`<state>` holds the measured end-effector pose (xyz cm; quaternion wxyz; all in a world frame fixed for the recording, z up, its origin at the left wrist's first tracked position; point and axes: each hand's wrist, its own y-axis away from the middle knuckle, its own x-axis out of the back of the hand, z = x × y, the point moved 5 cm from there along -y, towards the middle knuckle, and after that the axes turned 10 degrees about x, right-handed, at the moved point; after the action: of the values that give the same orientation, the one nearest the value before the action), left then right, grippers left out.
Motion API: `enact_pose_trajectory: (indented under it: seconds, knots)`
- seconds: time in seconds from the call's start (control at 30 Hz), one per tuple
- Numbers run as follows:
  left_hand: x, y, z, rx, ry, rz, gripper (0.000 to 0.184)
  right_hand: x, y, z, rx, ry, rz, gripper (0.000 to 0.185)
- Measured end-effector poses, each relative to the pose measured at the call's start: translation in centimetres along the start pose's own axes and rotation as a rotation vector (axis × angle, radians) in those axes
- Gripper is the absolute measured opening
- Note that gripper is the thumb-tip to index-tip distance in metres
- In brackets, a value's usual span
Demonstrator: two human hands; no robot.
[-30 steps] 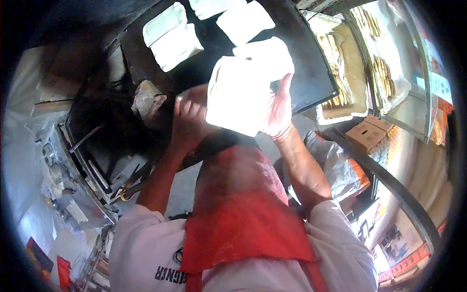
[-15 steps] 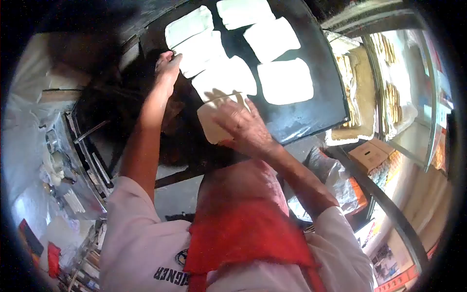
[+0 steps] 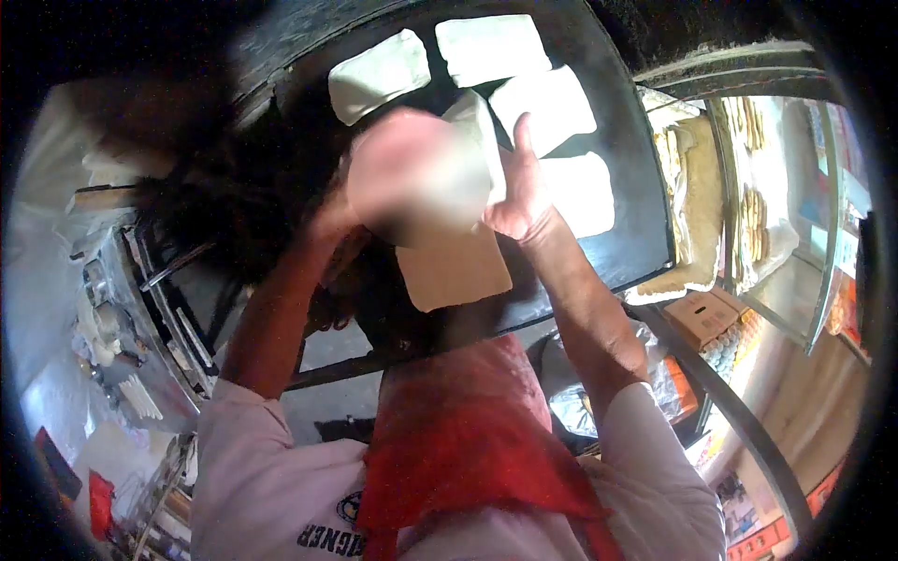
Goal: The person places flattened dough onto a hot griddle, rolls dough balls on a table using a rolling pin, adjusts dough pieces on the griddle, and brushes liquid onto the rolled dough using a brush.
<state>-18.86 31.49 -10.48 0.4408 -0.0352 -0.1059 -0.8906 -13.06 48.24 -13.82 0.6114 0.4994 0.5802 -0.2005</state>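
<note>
Six pale slabs made out on the dark top (image 3: 613, 245). Four lay flat with neither hand on them: far-left slab (image 3: 379, 77), far slab (image 3: 491, 49), right slab (image 3: 552, 107), corner slab (image 3: 582, 194). The corner slab was close behind the right hand.

Middle slab (image 3: 477, 126) looked raised and tilted, between the two hands. Near slab (image 3: 456, 271) lay in shadow on the body side, just below the hands; its far end was lost behind a pale round blur (image 3: 412, 173).

My judgement: part way along. Four slabs seemed settled, the middle slab in handling and unsettled. Whether any slab was finished could not be told.

Right hand (image 3: 526, 201): half open, thumb up and spread from the fingers, palm side against the edge of the middle slab. It seemed to steady it; a full grip could not be confirmed.

Left hand (image 3: 339, 210): at the left side of the blur, fingers mostly hidden. How far open, and whether it had hold of anything, could not be told. Middle slab was to its right, near slab lower and to its right.

Off right, beyond the top's edge: a tray (image 3: 706, 206) of browned pieces.
</note>
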Motion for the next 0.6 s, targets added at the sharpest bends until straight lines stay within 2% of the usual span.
enact_pose_trajectory:
  seconds: [0.07,0.1,0.13,0.2,0.23,0.27,0.33,0.4,0.47,0.53,0.57,0.6]
  knots:
    - [2.7,-3.4,-1.3,0.17,-0.038,0.234,0.048,-0.2,0.4,-0.4,0.03,-0.163,-0.065,0.109]
    - [3.9,-4.2,-2.4,0.301,-0.408,0.337,0.058,-0.5,0.5,-0.7,0.049,-0.113,-0.037,0.107]
    - [5.1,-5.5,-4.8,0.176,-0.771,0.437,0.061,-1.9,0.7,-1.1,0.049,-0.097,-0.033,0.107]
    - [5.1,-5.7,-8.1,0.313,-1.135,0.283,0.063,-5.0,0.8,-2.8,0.209,0.317,0.17,0.093]
    - [3.8,-4.3,-9.1,0.172,-1.079,0.323,0.062,-7.2,0.2,-3.5,0.328,0.467,0.115,0.086]
    - [3.3,-3.0,-6.7,0.294,-1.17,0.145,0.059,-8.3,-0.8,-4.1,0.408,0.635,0.052,0.083]
    - [1.9,0.7,-8.2,0.021,-0.83,0.179,0.052,-10.9,-3.4,-5.5,0.656,1.333,-0.27,0.079]
    - [0.2,3.7,-5.4,0.041,-0.882,0.123,0.049,-10.7,-7.4,-5.3,0.862,1.85,-0.474,0.075]
    - [-0.1,4.4,-5.2,0.056,-0.935,0.067,0.047,-6.2,-10.5,-4.6,0.734,2.188,-0.423,0.073]
    - [0.8,4.9,-6.0,0.054,-0.897,0.26,0.049,-2.3,-9.6,-5.8,0.633,2.657,-0.271,0.064]
    - [0.9,4.5,-6.1,0.056,-0.894,0.266,0.049,-1.5,-8.1,-7.1,0.62,2.6,-0.186,0.071]
    - [1.0,3.8,-5.7,-0.016,-1.033,0.356,0.055,-0.7,-6.3,-8.3,0.605,2.543,-0.104,0.079]
